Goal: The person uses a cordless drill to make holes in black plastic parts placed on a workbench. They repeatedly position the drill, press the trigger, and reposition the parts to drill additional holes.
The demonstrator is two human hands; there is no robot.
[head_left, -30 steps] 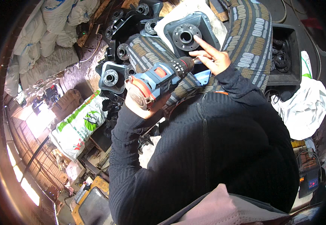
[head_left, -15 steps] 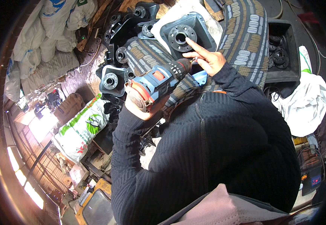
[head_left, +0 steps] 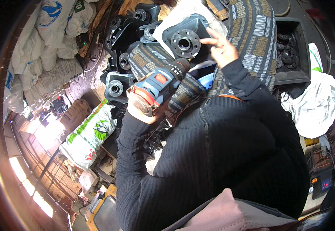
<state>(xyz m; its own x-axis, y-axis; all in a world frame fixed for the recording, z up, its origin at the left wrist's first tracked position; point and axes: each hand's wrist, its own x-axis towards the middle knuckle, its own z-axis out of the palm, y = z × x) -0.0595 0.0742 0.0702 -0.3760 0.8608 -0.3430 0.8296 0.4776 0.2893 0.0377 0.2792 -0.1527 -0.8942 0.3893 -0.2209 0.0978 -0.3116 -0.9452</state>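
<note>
White sacks (head_left: 40, 42), green-printed bag (head_left: 88, 136), black crate of metal parts (head_left: 291, 50), white cloth (head_left: 316, 102)

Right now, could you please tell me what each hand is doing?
Left hand: closed on the cordless drill.
Right hand: open, fingers on the grey flanged casting.

daylight glare lower left | centre sharp | fisheye rim dark, bent

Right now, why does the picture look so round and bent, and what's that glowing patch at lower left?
In the head view a fisheye lens bends straight edges and leaves a black rim. The lower left is washed out by daylight glare. The middle is evenly lit and fairly sharp: the left hand holds the blue cordless drill, and the right hand touches the grey metal hub plate.
</note>
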